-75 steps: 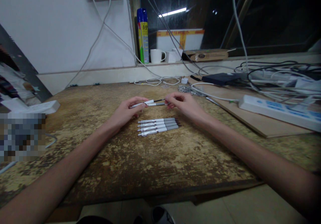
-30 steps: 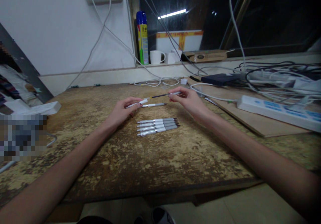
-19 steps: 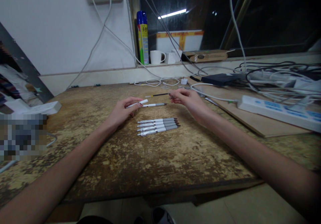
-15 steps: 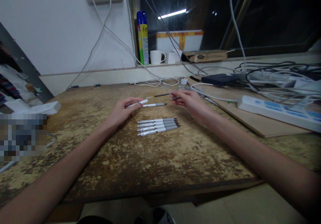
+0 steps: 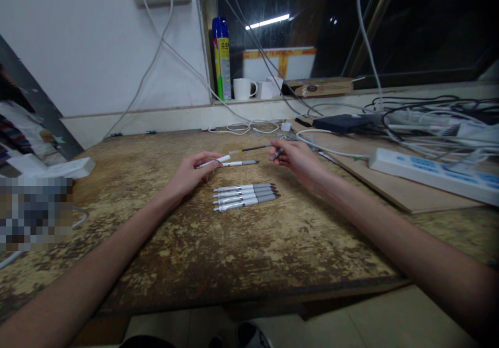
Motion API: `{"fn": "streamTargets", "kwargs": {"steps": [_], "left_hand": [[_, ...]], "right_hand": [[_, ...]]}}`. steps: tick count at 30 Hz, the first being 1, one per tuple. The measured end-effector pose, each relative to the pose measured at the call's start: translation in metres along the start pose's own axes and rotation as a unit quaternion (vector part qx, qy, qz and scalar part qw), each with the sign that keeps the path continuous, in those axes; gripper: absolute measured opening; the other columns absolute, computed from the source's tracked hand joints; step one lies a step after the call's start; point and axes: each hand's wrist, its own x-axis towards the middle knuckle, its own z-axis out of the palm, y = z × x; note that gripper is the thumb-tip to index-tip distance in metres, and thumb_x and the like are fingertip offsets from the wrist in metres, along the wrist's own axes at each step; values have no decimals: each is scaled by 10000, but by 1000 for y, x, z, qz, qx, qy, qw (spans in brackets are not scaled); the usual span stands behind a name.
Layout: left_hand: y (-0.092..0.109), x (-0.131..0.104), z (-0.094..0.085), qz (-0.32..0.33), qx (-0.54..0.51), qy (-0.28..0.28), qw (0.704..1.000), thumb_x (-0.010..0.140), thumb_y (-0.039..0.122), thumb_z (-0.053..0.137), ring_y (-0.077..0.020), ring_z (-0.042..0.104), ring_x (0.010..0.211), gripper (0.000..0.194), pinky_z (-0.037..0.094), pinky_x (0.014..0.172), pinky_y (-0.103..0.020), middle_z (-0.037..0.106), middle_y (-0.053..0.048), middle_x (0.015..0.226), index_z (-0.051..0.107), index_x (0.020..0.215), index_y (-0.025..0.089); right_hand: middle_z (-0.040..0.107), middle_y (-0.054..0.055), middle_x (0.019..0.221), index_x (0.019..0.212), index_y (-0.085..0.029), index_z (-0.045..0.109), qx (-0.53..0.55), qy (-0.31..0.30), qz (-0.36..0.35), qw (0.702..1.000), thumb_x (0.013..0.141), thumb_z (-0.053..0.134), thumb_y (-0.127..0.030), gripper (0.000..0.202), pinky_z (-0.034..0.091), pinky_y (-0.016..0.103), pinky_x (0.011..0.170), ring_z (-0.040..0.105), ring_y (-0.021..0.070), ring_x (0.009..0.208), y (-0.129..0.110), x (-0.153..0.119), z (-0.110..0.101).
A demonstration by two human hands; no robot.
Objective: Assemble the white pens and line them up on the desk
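Note:
My left hand [image 5: 194, 169] is closed around a white pen barrel [image 5: 223, 159], whose end sticks out past the fingers to the right. My right hand [image 5: 286, 153] pinches a thin dark pen refill [image 5: 251, 149] with a yellowish end directed toward the barrel. A short grey pen grip [image 5: 277, 154] also sits in those right fingers. The refill and barrel are apart. Just below them lies a white and grey pen [image 5: 241, 163], its left end partly hidden by my left hand. Nearer to me, several matching pens [image 5: 245, 197] lie side by side, brown tips to the right.
A worn wooden table [image 5: 234, 254] carries everything. On the right are a thin board [image 5: 374, 182], a white power strip [image 5: 432, 174] and tangled cables [image 5: 421, 111]. A spray can [image 5: 222, 62] and white mug [image 5: 244, 89] stand on the sill.
My right hand has shifted slightly right, carrying the refill with it. The grey grip shows more clearly between its fingers. My left hand and the row of pens look the same.

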Motion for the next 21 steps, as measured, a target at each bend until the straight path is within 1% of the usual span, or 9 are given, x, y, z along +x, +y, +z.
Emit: {"fn": "streamTargets", "kwargs": {"steps": [3,9,15,18,21], "left_hand": [[-1,0,0,0,6,-4,1000,856,495,701,-185,595,803,394,419,650,-290,770,-79,1039,768,1146,236],[0,0,0,4,10,-9,1000,868,495,688,-202,613,889,397,419,682,-286,769,-74,1098,761,1152,227],[0,0,0,1,10,-12,1000,878,479,688,-185,600,841,391,408,676,-283,773,-72,1061,759,1160,217],[-3,1,0,6,4,-12,1000,871,493,690,-180,599,818,415,404,663,-281,773,-74,1067,755,1174,217],[-6,2,-1,8,7,-14,1000,876,492,683,-188,610,843,421,409,667,-281,773,-78,1086,751,1190,219]], "right_hand": [[687,45,734,701,-173,676,5,4,3,1000,889,681,-440,327,464,231,596,566,107,602,-1,0,0],[681,46,721,682,-178,669,-4,3,1,1000,901,666,-451,349,452,245,573,547,111,575,-1,-1,0],[672,52,690,674,-171,670,-11,3,-5,1000,904,663,-457,367,441,244,556,544,114,571,-2,-3,0],[668,48,685,674,-162,671,-13,5,-3,1000,913,655,-430,359,435,226,554,542,102,566,-4,-4,1],[658,44,681,666,-153,668,-12,9,-2,1000,921,649,-396,352,427,212,554,534,89,556,-5,-4,1]]}}
